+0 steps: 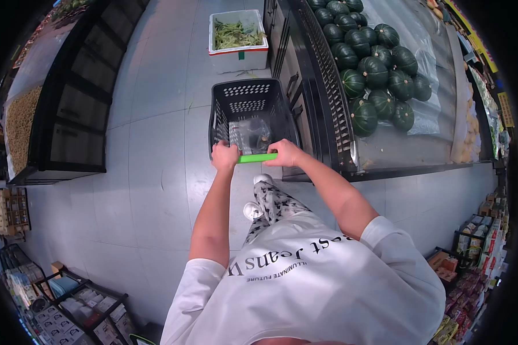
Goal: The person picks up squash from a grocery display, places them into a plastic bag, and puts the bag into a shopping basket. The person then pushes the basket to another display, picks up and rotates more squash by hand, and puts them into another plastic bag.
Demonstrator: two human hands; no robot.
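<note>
My left hand (pixel 225 156) is closed round the left end of a green handle (pixel 253 158). On the handle's right end, my right hand (pixel 284 154) has its fingers wrapped too. The handle belongs to a black shopping basket (pixel 247 89) with perforated walls, standing on the floor side just ahead of my feet. Inside the basket lies a clear plastic package (pixel 248 131) with something dark at its right; I cannot make out its contents.
A white foam box (pixel 239 57) with leafy green scraps stands on the floor ahead. To the right, a produce stand (pixel 385 155) bears several dark green pumpkins (pixel 374 72). A black display cabinet (pixel 75 115) lines the left. Stocked shelves (pixel 86 305) stand at lower left.
</note>
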